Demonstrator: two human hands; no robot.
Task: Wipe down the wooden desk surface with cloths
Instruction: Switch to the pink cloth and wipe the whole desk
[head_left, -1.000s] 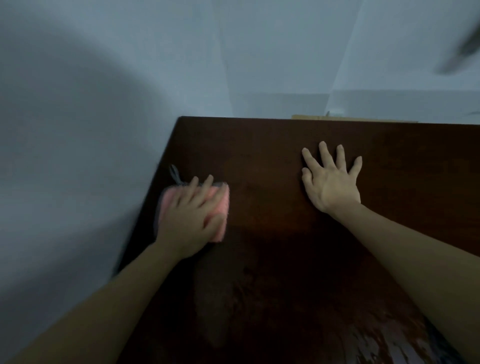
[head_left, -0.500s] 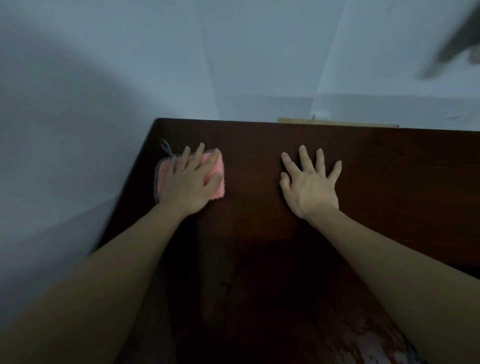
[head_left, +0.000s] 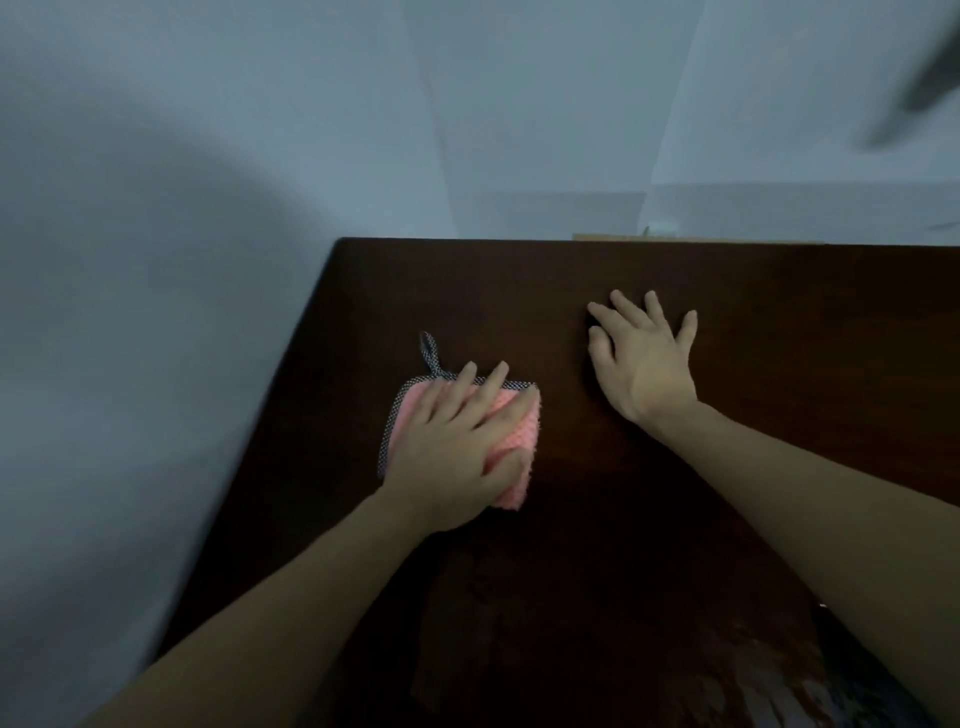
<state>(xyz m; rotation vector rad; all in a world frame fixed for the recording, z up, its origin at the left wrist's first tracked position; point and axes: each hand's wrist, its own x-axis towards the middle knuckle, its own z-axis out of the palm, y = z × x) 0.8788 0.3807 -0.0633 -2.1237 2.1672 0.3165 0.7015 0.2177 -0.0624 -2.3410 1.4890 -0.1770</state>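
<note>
Near the tabletop's (head_left: 779, 322) left edge, left hand (head_left: 457, 441) presses flat on the pink cloth (head_left: 511, 457), now drawn back from the far corner. Right hand (head_left: 644, 364) spread flat, bracing. Corner pass likely done; nearer area remains.

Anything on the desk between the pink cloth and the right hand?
Nothing: in the head view only bare dark desk separates the pink cloth, pressed flat under the left hand, from the right hand.
</note>
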